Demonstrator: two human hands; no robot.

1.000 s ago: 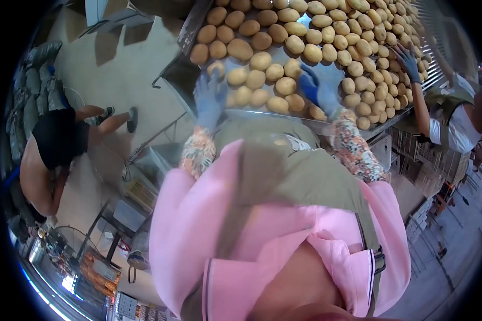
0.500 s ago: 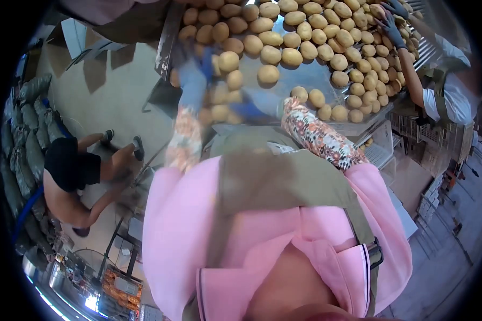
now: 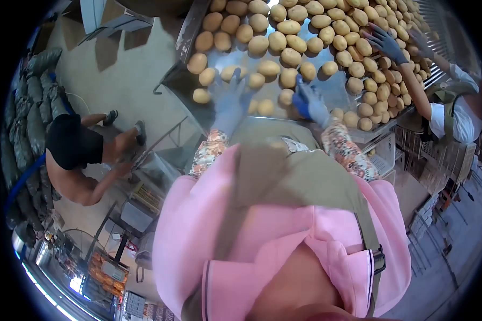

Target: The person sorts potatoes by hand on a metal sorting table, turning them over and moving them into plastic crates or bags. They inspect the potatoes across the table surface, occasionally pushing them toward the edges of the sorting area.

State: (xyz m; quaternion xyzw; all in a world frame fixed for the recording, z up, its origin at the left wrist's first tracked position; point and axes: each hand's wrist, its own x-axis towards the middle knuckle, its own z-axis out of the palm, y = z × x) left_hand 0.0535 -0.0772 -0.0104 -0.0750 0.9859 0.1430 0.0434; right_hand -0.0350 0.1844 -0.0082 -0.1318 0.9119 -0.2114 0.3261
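Note:
My left hand [image 3: 230,101], in a grey-blue glove, lies over the near-left part of a metal sorting table [image 3: 326,88] with its fingers spread. Potatoes sit right around it, one [image 3: 231,73] at its fingertips and another [image 3: 201,96] to its left. My right hand [image 3: 310,102], gloved in grey with a blue palm side, is turned inward with fingers extended. Close beside its fingers are two potatoes [image 3: 288,78] [image 3: 286,97]. No potato shows within either hand's grasp.
Many potatoes [image 3: 353,37] cover the table's far and right side. At right, a co-worker's gloved hands [image 3: 388,45] reach over them. A crate [image 3: 383,152] stands below the right edge. Another person [image 3: 77,160] bends at left, near stacked sacks [image 3: 29,117]. Cardboard boxes [image 3: 126,18] stand upper left.
My left hand has moved right and toward me, its fingers now spread. My right hand has moved right. Potatoes near my hands have shifted. The whole view has swung slightly.

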